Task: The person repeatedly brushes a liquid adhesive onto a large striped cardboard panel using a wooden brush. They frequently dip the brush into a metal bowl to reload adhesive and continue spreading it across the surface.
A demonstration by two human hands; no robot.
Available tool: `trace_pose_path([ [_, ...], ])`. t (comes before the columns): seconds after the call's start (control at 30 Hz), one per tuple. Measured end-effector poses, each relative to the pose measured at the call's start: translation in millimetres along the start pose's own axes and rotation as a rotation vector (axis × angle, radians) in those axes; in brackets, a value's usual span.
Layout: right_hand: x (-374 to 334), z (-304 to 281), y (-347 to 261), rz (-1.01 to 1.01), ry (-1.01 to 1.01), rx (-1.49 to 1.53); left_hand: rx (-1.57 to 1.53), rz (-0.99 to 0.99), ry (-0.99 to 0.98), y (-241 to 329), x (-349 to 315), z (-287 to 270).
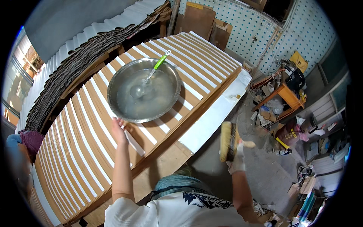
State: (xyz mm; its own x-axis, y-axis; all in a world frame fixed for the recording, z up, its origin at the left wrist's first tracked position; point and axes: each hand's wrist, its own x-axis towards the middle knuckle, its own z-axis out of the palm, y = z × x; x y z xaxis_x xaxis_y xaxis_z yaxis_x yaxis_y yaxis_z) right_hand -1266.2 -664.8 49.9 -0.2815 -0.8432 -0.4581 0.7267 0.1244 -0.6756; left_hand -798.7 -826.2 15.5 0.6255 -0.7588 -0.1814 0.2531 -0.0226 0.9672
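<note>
A wide metal basin (113, 108) rests on a board covered with brown and white stripes (90, 151). Cloudy grey liquid (159, 100) fills much of it. A ladle with a bright green handle (162, 60) leans on the far rim, its bowl down in the liquid. At the basin's near left edge, my left hand (120, 132) has its fingertips on the rim; part of the grip is hidden. My right hand (237, 160), in a white glove, is closed around a wide brush (228, 142) with pale bristles, held off to the right beyond the board's edge.
Behind the board on the left runs a long stack of dark-edged curved sheets (79, 53). Brown panels (196, 20) lean against the dotted wall. A cluttered wooden stool (289, 96) stands at right, with bags and boxes around it. Another person's purple sleeve (32, 140) shows at far left.
</note>
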Motion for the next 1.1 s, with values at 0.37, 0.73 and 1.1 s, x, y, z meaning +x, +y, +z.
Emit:
trace_pose_path([
  [0.37,227,212,-12,0.253,-0.188,-0.138,-0.111,-0.244,0.122,41,98,46],
  [0.73,315,313,22,0.373,-0.464,-0.164,-0.315,-0.188,0.569,71,72,75],
  [1.1,401,336,-62,0.318,-0.572,-0.281,-0.492,-0.187,0.775,-14,67,146],
])
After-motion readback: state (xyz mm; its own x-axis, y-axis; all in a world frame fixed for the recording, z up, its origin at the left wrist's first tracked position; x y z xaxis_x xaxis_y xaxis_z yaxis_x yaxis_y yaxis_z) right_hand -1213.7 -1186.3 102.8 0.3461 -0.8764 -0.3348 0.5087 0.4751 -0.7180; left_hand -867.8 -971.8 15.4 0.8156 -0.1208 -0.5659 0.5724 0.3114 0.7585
